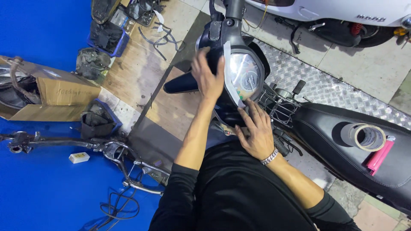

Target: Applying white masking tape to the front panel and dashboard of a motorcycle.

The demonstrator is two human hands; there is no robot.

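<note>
Framing the instrument cluster [243,76] from two sides, both hands rest flat on the scooter's handlebar head. The cluster sits straight ahead of the person, its clear oval dial face turned up toward the camera, its long axis running from the near lower edge away toward the steering column [233,10].

Left hand [207,75]: fingers extended and spread, palm laid against the dark cowl on the far-left flank of the dial. It presses on the surface and clasps nothing. A strip of pale masking tape [227,53] runs along the dial's rim just beside its fingertips.

Right hand [256,130]: open, fingers stretched forward, tips touching the near lower rim of the cluster where the tape band continues. It grips nothing. A metal bracelet [269,156] sits at the wrist.

Of the two, the right hand is nearer to the person's body and to the lower rim; the left reaches further out, to the upper side.

Adjacent items: a wire basket [277,107] just right of the cluster, and a roll of tape [368,137] lying on the black seat [325,124], well apart from both hands. A cardboard box [60,96] lies on the floor to the left.
</note>
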